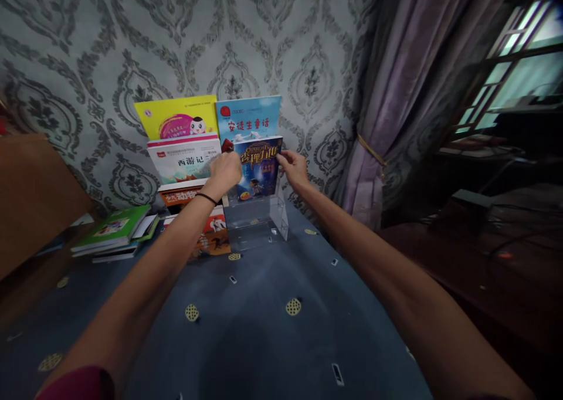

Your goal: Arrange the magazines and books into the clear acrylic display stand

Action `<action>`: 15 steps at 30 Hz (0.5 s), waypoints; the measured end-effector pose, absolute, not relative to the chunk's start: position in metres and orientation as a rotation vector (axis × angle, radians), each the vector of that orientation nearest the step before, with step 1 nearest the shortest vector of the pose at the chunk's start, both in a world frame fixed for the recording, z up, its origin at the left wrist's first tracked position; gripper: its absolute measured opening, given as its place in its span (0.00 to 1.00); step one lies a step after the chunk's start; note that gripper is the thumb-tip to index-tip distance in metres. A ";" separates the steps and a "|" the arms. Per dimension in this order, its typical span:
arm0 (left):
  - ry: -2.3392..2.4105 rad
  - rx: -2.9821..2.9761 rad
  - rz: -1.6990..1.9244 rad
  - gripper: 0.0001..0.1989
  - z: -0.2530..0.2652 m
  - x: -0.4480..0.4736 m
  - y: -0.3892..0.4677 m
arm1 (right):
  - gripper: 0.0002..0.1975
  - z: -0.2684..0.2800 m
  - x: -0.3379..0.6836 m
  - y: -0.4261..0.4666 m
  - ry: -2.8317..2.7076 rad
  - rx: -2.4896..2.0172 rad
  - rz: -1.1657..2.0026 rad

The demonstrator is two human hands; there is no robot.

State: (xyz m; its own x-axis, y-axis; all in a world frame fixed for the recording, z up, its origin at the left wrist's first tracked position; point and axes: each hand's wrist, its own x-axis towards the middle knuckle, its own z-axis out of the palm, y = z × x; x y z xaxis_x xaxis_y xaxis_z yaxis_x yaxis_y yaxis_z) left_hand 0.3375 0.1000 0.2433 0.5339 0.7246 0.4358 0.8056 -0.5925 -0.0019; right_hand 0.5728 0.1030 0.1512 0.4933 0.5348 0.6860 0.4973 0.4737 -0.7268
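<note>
A dark blue book (258, 174) with gold lettering stands upright in a clear plastic tiered rack (278, 215). My left hand (226, 171) is closed at its left edge, partly covering the white book behind the wrist. At the upper right edge, my right hand (294, 166) pinches the same book between thumb and fingers. Behind it rises a light blue book (250, 115). To the left, a yellow book (176, 115), a white book (185, 160) and orange books (217, 236) fill other tiers. My left forearm hides part of the orange ones.
A stack of books with a green cover (116, 227) lies left of the rack, beside a brown cardboard box (37, 195). Patterned blue cloth (264, 329) covers the table. A tied purple curtain (373, 124) hangs at right, near a dark surface with cables (505, 236).
</note>
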 end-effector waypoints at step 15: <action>-1.248 -2.563 -0.509 0.16 0.241 0.337 0.105 | 0.25 0.176 0.566 0.099 -1.093 -1.120 0.075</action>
State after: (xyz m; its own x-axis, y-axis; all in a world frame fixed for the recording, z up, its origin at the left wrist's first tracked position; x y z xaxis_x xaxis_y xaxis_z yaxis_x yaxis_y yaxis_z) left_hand 0.3369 0.1050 0.2411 0.5734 0.7087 0.4111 0.7941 -0.6042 -0.0660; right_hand 0.5657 0.0993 0.1758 0.5129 0.5449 0.6634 0.4489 0.4884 -0.7483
